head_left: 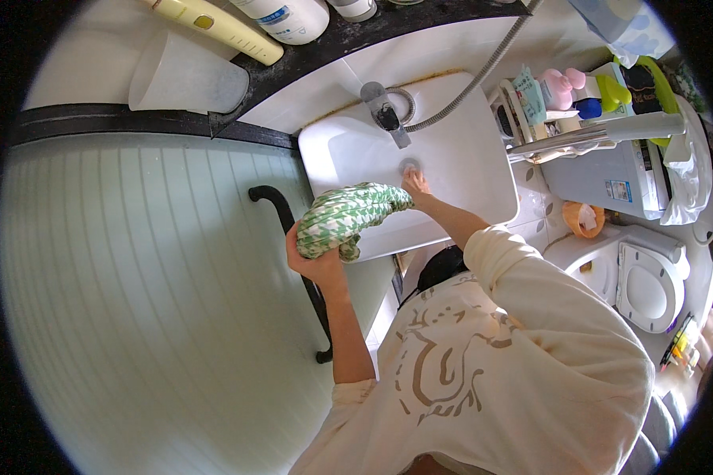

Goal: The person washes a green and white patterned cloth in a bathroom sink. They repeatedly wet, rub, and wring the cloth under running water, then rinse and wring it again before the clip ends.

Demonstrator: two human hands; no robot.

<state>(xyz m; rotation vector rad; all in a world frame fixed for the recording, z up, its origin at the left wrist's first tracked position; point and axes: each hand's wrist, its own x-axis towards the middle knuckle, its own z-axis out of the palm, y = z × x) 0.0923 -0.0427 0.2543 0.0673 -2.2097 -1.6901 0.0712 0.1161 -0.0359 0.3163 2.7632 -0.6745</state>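
Note:
Over the front left of a white washbasin (463,178) a bunched piece of green-and-white patterned cloth (355,212) spans the space between my hands. My left hand (313,257) is closed around its wide, puffed end from below. Toward the right the cloth narrows to a gathered tip, which meets my right hand (417,184) over the basin. My right hand's fingers look drawn together at that tip, though they are partly hidden. A short fold of the cloth hangs down beside my left hand. Whether it is a bag, a sleeve or a cap, I cannot tell.
A faucet (386,115) with a metal hose (483,75) stands behind the basin. Left is a ribbed glass panel (150,277) with a black handle (289,229). Bottles stand on a dark ledge (388,28) above. Right are a metal bar (602,134), toiletries and a toilet (646,285).

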